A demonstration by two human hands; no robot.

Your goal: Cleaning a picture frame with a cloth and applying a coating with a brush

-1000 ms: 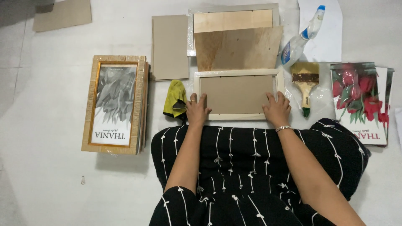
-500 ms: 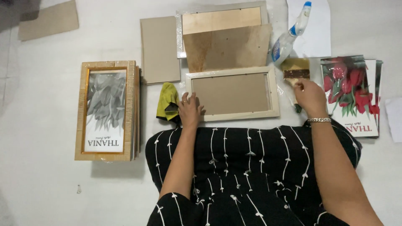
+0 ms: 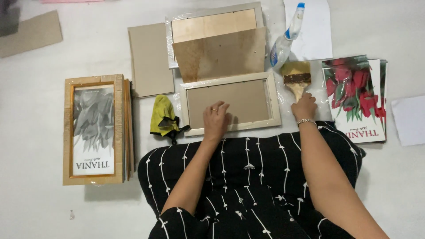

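Note:
A cream picture frame (image 3: 230,79) lies face down on the white floor in front of me, its brown backing showing. My left hand (image 3: 215,119) rests flat on the backing near the frame's lower edge, fingers apart, a ring on one finger. My right hand (image 3: 304,106) is closed around the wooden handle of a wide paintbrush (image 3: 295,76) just right of the frame; a bracelet sits on that wrist.
A spray bottle (image 3: 283,39) lies above the brush. Brown boards (image 3: 221,52) and a grey card (image 3: 149,58) lie behind the frame. A yellow cloth (image 3: 163,116) sits to its left. Gold framed prints (image 3: 95,128) stack at left, a red flower print (image 3: 359,97) at right.
My right hand left the frame's corner, moved right and took hold of the paintbrush handle. My left hand slid from the frame's lower left corner onto the backing.

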